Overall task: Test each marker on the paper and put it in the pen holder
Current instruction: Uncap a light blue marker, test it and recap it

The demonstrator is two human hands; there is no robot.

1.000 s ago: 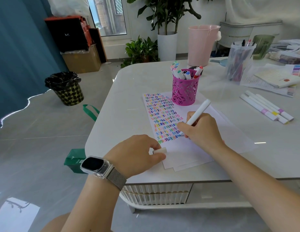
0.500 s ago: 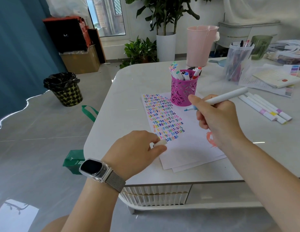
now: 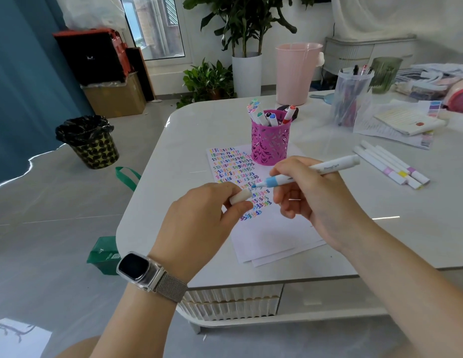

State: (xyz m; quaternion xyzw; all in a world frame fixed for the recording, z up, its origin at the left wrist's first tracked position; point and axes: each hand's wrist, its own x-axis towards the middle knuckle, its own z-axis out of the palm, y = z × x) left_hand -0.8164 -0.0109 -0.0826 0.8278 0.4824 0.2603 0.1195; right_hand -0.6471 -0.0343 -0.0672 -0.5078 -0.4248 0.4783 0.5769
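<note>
Head view, now: the white marker (image 3: 326,168) is pinched in the fingers (image 3: 284,171) of the right hand (image 3: 310,200), lifted clear of the paper (image 3: 264,233), its light-blue tip aimed at the white cap (image 3: 240,197). The cap is pinched between thumb and forefinger of the left hand (image 3: 199,223), its open end turned toward the tip, the 2 almost touching. The pink pen holder (image 3: 270,143), already loaded with markers, stands on the far end of the paper, toward the far-left corner of the surface (image 3: 173,202). 4 white markers (image 3: 390,165) lie untested toward the right edge.

Head view, 1 second earlier: the tip was down on the paper, at the end of the rows of coloured squiggles. Half a second later it had been raised, and the cap hand has since been lifted off the surface to meet it. The test of this marker is therefore judged finished; capping is in hand, and dropping it into the holder is expected to follow.
</note>
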